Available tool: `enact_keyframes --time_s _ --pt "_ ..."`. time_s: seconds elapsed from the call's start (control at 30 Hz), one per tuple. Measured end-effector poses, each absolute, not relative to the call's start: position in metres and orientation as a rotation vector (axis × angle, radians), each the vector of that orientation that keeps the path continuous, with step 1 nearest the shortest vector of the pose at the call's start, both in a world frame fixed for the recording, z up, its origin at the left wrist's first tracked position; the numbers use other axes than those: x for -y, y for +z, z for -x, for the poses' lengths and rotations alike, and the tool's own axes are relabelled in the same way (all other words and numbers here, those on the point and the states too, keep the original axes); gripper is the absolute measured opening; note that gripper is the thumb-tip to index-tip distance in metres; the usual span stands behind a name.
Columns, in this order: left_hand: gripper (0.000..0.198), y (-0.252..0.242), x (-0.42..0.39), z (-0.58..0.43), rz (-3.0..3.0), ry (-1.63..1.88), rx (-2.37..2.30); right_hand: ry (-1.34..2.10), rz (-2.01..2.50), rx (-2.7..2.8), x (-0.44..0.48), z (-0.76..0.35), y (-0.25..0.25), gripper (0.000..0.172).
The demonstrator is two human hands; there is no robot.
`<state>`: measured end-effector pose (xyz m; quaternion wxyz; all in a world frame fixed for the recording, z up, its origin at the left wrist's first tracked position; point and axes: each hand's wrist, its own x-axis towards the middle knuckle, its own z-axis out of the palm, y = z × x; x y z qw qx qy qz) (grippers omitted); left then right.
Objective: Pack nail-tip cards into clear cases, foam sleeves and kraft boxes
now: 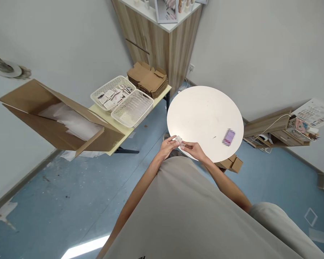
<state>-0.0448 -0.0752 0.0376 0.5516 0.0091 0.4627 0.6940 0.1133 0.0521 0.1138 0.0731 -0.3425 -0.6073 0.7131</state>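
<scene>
Both of my hands hold a small clear-and-white packet [179,140] at the near left rim of a round white table [199,111]. My left hand [167,146] grips its left side between thumb and fingers. On the other side, my right hand [193,149] pinches the packet's lower right end. What exactly the packet contains is too small to make out. To the right on the tabletop lies a purple item [229,137], blurred into blocks. A tiny dark mark or scrap [214,137] shows near it.
Left stands a pale yellow table [115,145] with an open cardboard box [24,108], a white basket of small packets [97,90], another basket [133,124] with clear items, and flat cartons [147,77]. A wooden cabinet [162,46] is behind; a low shelf [275,126] stands right.
</scene>
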Motion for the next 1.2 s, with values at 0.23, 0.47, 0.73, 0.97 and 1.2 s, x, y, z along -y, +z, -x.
enact_keyframes --time_s 0.23,0.47,0.73,0.97,1.2 --pt "0.078 0.042 0.073 0.052 -0.001 1.726 -1.043 2.048 0.853 2.12 -0.068 -0.103 0.112 0.072" --pt "0.076 0.053 0.067 0.058 -0.047 1.811 -1.048 1.339 0.518 2.737 -0.07 -0.093 0.131 0.057" --pt "0.077 0.067 0.056 0.052 -0.078 1.817 -1.043 1.103 0.564 2.868 -0.08 -0.097 0.134 0.061" --pt "0.075 0.076 0.061 0.063 -0.16 1.83 -0.804 1.662 0.849 2.34 -0.114 -0.083 0.144 0.08" --pt "0.08 0.086 0.065 0.069 -0.256 1.876 -0.776 1.991 0.987 1.879 -0.121 -0.049 0.154 0.073"
